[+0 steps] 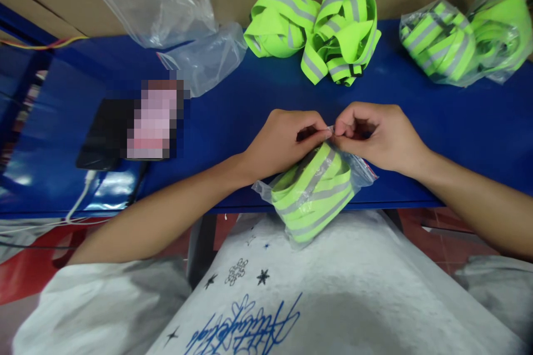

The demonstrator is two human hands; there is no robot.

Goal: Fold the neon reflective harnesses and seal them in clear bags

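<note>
A clear plastic zip bag (365, 171) holds a folded neon-yellow strap with grey reflective stripes (314, 194). The bag hangs over the table's front edge, against the white shirt. My left hand (291, 136) pinches the bag's upper edge between thumb and forefinger. Close beside it, my right hand (375, 133) pinches the same edge, fingers curled and thumb pressed in. The fingertips of both hands nearly touch. Part of the bag's top is hidden behind the hands.
Loose neon reflective straps (341, 33) lie in a heap at the back of the blue table (233, 122). Bagged straps (441, 41) are at the back right. Clear plastic bags (166, 5) lie back left, near a black device (104, 133) with a white cable (83, 194) and a blurred-out phone (154, 119).
</note>
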